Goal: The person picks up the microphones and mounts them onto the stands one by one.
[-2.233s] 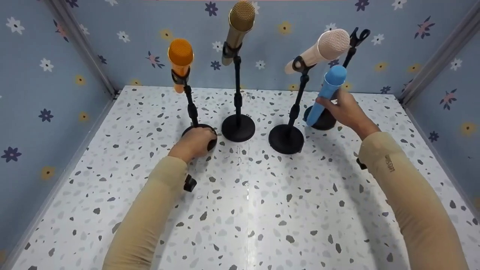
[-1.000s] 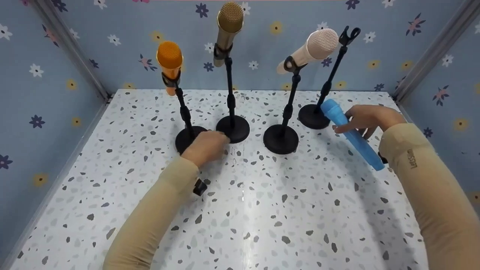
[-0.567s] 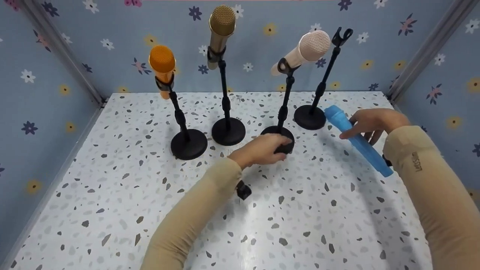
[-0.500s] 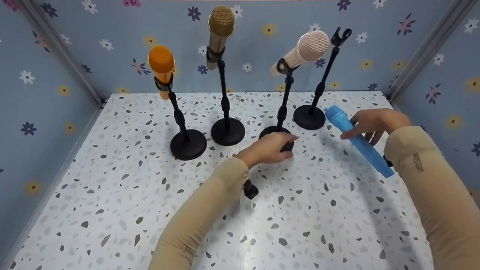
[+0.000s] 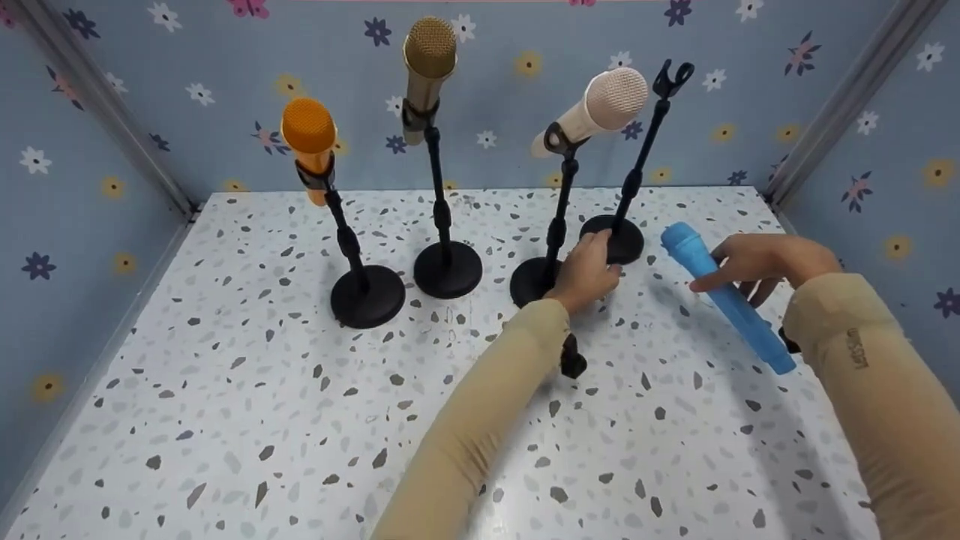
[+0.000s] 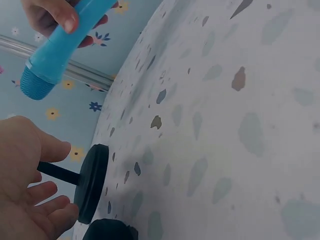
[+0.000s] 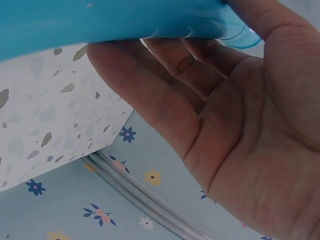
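Observation:
My right hand (image 5: 765, 262) holds a blue microphone (image 5: 731, 300) aslant above the table, its head toward the back. The right wrist view shows the fingers (image 7: 165, 95) along its blue body. My left hand (image 5: 589, 274) reaches in at the base of the far-right microphone stand (image 5: 637, 180), whose top clip holds nothing. In the left wrist view the stand's pole (image 6: 60, 172) runs between the thumb and the loosely bent fingers, with the round base (image 6: 92, 185) just beyond. A white microphone (image 5: 600, 105) sits in the clip of the stand beside that hand.
An orange microphone (image 5: 311, 135) and a gold microphone (image 5: 427, 56) sit on black stands at the left and middle back. The speckled white table (image 5: 262, 405) meets flowered blue walls (image 5: 487, 97) on its back and sides.
My left hand has moved right from the orange microphone's stand, past the others, to the far-right stand. My right hand has drawn the blue microphone right and forward from that stand and tilted it.

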The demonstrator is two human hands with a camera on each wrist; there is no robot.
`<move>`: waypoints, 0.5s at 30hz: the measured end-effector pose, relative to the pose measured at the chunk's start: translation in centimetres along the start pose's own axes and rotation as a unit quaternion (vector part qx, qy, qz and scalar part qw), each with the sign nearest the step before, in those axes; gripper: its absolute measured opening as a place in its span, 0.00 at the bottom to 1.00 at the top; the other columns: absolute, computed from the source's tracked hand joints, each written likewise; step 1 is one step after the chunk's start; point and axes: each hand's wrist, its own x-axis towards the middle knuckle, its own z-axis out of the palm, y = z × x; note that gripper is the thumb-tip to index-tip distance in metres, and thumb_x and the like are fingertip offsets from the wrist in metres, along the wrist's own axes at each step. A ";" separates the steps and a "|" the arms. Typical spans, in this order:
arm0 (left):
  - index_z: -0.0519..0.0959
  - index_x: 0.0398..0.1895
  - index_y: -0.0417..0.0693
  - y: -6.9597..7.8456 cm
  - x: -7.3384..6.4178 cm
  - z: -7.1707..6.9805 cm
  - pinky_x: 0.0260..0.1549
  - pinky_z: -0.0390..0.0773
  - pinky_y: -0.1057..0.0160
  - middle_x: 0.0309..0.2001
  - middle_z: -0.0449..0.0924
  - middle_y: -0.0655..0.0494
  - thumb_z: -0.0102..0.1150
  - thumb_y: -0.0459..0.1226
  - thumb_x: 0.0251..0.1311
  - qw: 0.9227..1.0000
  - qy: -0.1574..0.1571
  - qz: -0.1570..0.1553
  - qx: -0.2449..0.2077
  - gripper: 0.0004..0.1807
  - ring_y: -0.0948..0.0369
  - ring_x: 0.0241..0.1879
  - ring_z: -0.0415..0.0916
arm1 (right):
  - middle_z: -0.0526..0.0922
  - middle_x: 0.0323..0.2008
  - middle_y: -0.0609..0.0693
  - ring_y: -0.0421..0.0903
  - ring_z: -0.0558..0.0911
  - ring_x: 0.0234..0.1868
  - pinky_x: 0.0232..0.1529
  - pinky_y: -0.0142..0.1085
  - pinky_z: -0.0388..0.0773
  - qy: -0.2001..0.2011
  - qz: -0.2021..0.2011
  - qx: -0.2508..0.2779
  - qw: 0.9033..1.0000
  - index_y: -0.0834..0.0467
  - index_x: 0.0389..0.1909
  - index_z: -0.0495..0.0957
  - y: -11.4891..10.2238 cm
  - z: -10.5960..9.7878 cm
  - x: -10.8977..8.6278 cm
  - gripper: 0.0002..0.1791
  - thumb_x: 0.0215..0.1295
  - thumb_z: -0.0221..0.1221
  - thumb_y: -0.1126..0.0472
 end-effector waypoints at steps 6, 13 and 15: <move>0.57 0.79 0.42 0.4 2.5 1.4 0.68 0.65 0.63 0.73 0.65 0.49 0.59 0.40 0.70 0.998 0.007 -0.047 0.040 0.38 0.56 0.71 0.64 | 0.66 0.63 0.78 0.69 0.79 0.55 0.46 0.52 0.84 -0.003 -0.008 -0.002 1.000 0.79 0.72 0.49 0.4 0.7 -0.3 0.61 0.64 0.62 0.33; 0.37 0.83 0.48 1.3 4.8 0.4 0.73 0.52 0.66 0.81 0.44 0.55 0.58 0.41 0.71 0.996 -0.039 -0.058 -0.053 0.48 0.61 0.78 0.47 | 0.66 0.63 0.79 0.70 0.78 0.55 0.45 0.53 0.84 -0.007 -0.013 -0.006 1.000 0.80 0.71 0.49 0.6 0.9 -0.5 0.62 0.63 0.62 0.31; 0.35 0.83 0.50 1.4 5.2 0.2 0.72 0.53 0.66 0.81 0.44 0.56 0.59 0.41 0.70 0.994 -0.046 -0.064 -0.074 0.50 0.62 0.78 0.47 | 0.66 0.63 0.79 0.70 0.78 0.56 0.45 0.53 0.84 -0.007 -0.013 -0.007 1.000 0.80 0.71 0.49 0.6 0.9 -0.5 0.62 0.63 0.62 0.31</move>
